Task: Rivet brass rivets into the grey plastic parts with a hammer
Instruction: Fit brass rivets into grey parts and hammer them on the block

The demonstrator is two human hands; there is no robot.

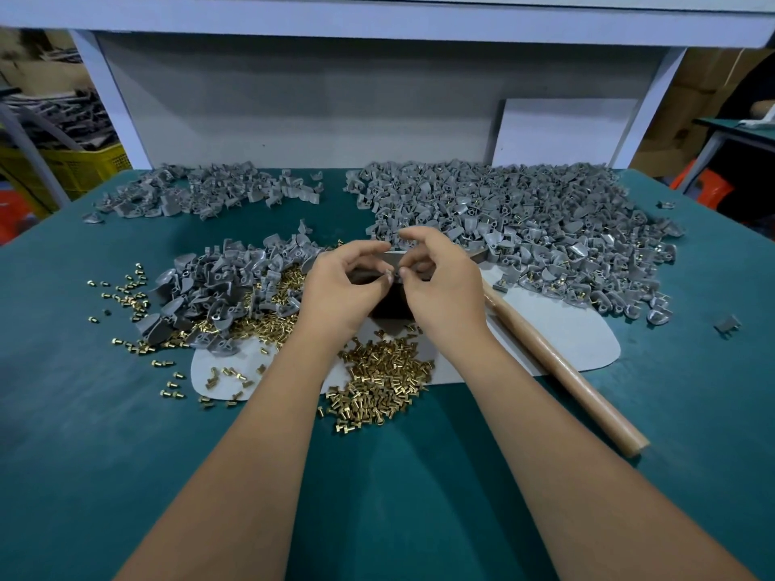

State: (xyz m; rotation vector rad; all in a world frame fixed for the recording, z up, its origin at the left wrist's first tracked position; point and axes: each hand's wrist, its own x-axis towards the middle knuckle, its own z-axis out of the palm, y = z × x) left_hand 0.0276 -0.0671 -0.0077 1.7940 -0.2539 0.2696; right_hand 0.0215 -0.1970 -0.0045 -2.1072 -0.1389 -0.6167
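Fingers (388, 275) of both hands pinch together centrally.

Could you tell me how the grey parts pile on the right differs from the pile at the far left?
The right pile of grey parts is much larger and denser than the far-left pile. Brass rivets show sticking out of many parts in the right pile; none can be made out in the far-left pile. The right pile spills onto the white mat; the far-left pile lies on the green tabletop. Both hold similar grey plastic parts.

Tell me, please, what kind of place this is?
Probably a small factory assembly bench: heaps of grey plastic parts, loose brass rivets and a wooden hammer handle lie on a green mat, with stock crates behind.
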